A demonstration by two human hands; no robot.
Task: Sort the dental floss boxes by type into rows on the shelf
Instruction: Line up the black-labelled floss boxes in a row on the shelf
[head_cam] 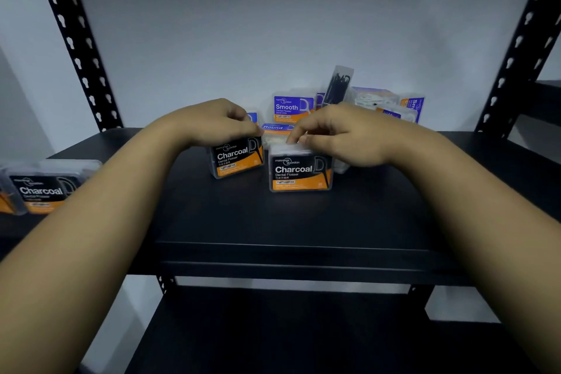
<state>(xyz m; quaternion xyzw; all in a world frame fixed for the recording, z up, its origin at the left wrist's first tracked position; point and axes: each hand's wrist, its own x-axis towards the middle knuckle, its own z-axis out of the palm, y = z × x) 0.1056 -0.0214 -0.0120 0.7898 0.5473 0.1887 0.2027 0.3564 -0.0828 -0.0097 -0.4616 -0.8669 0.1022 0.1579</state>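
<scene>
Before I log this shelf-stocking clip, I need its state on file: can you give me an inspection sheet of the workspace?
Surface: black metal shelf, front area bare.
Job's things: two Charcoal boxes upright side by side, left Charcoal box and right Charcoal box; more Charcoal boxes at far left.
Clutter: unsorted pile at the back with a Smooth box, a Round box and a dark flosser pack standing on end.
Grippers: left hand grips the left Charcoal box from above; right hand pinches the right one's top.
Cables: nothing seen.
Surroundings: perforated black uprights, grey wall, lower shelf below.
</scene>
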